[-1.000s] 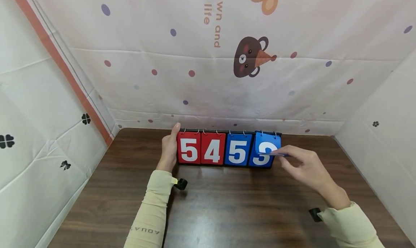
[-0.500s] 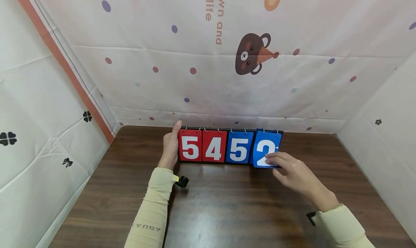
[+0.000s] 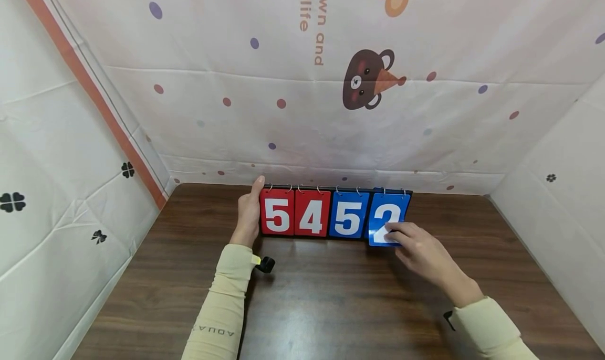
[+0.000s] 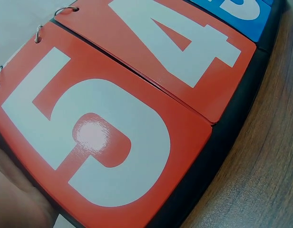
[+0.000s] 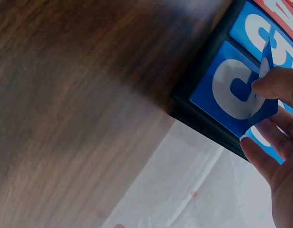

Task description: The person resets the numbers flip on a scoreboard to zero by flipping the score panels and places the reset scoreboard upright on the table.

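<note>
A black flip scoreboard stands at the table's back, showing a red 5 card point(image 3: 277, 229), a red 4 card point(image 3: 303, 229), a blue 5 card point(image 3: 340, 197) and a blue 2 card point(image 3: 374, 221). My left hand point(image 3: 247, 215) grips the board's left edge, thumb up along its side; the left wrist view shows part of that hand point(image 4: 15, 194) beside the red 5 card point(image 4: 194, 137). My right hand point(image 3: 427, 255) pinches the blue 2 card at its lower right. In the right wrist view, the fingers of my right hand point(image 5: 284, 171) hold a bent blue card point(image 5: 268, 110) above another blue card point(image 5: 208, 92).
The brown wooden table point(image 3: 321, 297) extends in front of the board. Behind it hangs a white patterned cloth point(image 3: 212, 134) with dots and a bear print. Similar cloth point(image 3: 557, 213) lines both sides.
The right-hand blue card was curled up over a partly covered digit; it now hangs down showing 2. My right hand has moved slightly left and down with it. My left hand keeps its grip.
</note>
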Available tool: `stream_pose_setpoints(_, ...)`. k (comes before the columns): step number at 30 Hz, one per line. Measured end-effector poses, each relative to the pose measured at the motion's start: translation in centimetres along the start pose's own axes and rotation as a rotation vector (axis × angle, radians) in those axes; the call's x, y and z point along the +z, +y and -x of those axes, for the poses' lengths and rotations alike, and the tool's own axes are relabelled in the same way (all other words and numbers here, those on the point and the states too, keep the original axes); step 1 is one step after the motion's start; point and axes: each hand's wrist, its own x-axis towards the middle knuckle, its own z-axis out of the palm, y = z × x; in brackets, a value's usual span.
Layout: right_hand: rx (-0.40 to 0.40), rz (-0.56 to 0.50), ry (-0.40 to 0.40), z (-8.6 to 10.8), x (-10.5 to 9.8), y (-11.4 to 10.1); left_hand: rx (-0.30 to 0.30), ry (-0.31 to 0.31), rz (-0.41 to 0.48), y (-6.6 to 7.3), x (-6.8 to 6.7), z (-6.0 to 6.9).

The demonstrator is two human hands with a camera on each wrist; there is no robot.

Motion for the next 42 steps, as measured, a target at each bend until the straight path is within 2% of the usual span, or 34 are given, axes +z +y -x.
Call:
stream_pose_setpoints(22, 0.017, 0.038, 0.007, -0.2, 1.6, 0.4, 0.001, 0.008, 0.005, 0.0, -0.1, 0.1)
stream_pose_setpoints(42, 0.029, 0.001, 0.024, -0.1, 2.4, 0.6, -0.004, 0.003, 0.004, 0.1, 0.1, 0.1)
